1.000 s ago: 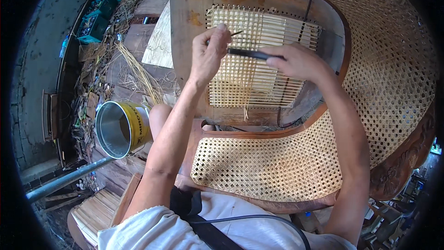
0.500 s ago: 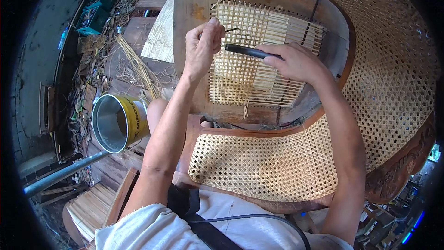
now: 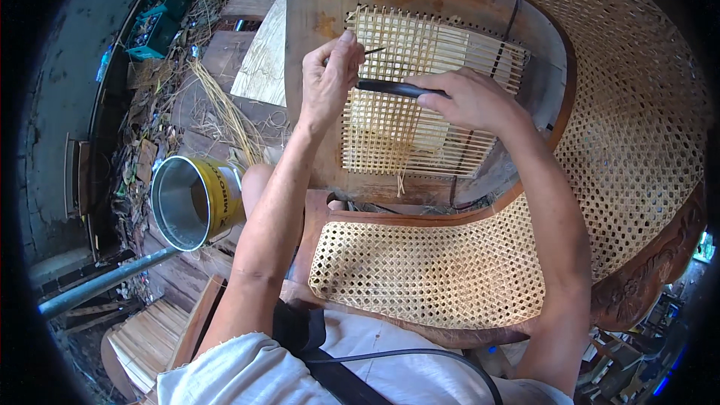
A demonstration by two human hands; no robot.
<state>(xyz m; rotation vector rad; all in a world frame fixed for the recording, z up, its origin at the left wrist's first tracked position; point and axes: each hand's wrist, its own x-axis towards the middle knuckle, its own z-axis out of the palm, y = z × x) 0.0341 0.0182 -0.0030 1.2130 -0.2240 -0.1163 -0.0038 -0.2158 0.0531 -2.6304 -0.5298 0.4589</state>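
Observation:
My left hand (image 3: 326, 82) is closed in a fist over the left edge of a half-woven cane panel (image 3: 379, 124). A thin dark pointed spike (image 3: 375, 50) sticks out from it toward the right. My right hand (image 3: 472, 97) is wrapped around a black rod-shaped tool (image 3: 394, 89), whose far end reaches my left hand; whether they touch I cannot tell. Straw-coloured strands cross the panel both ways on its left, while its right has mostly strands running across. Holes line the brown wooden frame (image 3: 322, 7) around it. Loose strand ends (image 3: 400, 183) hang at the lower edge.
A finished cane-woven section (image 3: 427, 266) curves below and right, with carved wood (image 3: 637, 289) at its edge. On the left stand a yellow bucket (image 3: 219, 196), a bundle of cane strands (image 3: 225, 109), a pale board (image 3: 259, 60), teal crates (image 3: 154, 34) and a metal pipe (image 3: 109, 283).
My right hand has moved slightly left, bringing the black tool's end up to my left hand. My left hand keeps its grip on the spike. The whole view has shifted slightly.

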